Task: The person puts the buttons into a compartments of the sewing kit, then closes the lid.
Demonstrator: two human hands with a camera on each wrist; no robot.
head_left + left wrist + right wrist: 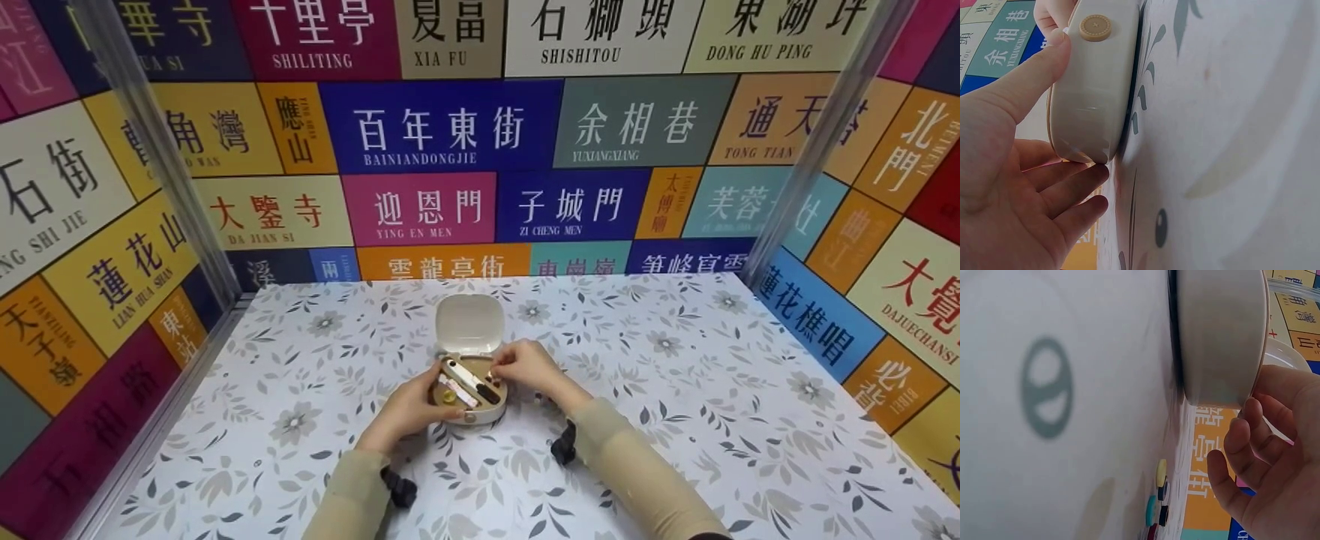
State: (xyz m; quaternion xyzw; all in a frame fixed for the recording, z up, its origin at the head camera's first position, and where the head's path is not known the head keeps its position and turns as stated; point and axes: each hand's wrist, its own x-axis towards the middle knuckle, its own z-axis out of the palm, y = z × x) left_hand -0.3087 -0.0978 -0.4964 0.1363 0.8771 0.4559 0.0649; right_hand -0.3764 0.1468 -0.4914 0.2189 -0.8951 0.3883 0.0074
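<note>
A cream sewing box (487,415) stands on the table with its lid (470,324) raised. My left hand (409,405) grips its left side, thumb over the front rim and fingers around the wall. A tan button-shaped catch (1095,27) marks the box front. Inside lie a white tool with a dark end (466,377), a pink-and-white piece (457,391) and a small yellow spool (449,397). My right hand (529,366) has curled fingers at the right part of the box; I cannot tell what is between its fingertips.
Several small coloured bobbins (1152,511) lie on the table near my right hand in the right wrist view. A floral cloth (300,424) covers the table. Panels with printed signs (442,127) enclose the back and sides.
</note>
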